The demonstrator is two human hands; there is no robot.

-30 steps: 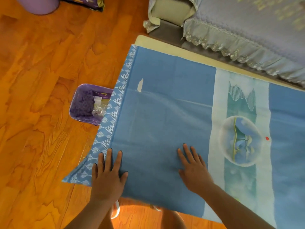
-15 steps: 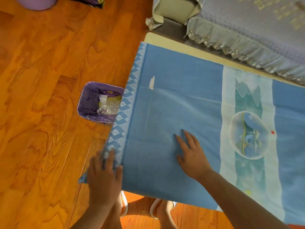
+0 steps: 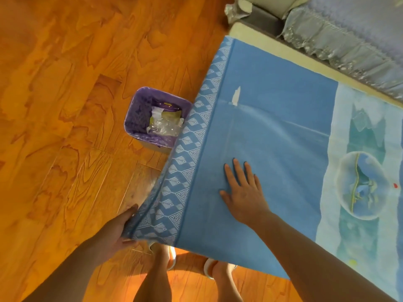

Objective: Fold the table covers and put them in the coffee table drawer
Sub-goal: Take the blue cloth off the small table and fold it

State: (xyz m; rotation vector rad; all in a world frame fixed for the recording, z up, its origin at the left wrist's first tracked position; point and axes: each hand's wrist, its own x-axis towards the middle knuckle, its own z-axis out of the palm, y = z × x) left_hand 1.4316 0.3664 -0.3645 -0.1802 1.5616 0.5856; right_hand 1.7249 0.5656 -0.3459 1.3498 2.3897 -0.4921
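A purple waste bin point(image 3: 156, 119) stands on the wooden floor point(image 3: 54, 105); the left hand point(image 3: 117, 229) holds the hanging patterned corner of the blue table cover point(image 3: 272, 131), fingers apparently curled under it; the right hand point(image 3: 244, 190) lies flat, fingers straight, on the cover, which runs lengthwise rightward over the coffee table point(image 3: 257, 38); a sofa point(image 3: 349, 29) is behind.

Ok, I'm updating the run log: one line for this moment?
left hand: grips table cover corner | right hand: flat on cover | fold: not yet made

A blue table cover point(image 3: 272, 131) lies spread across the cream surface point(image 3: 259, 41); a purple-lined bin point(image 3: 139, 118) stands on the wooden floor point(image 3: 65, 105).
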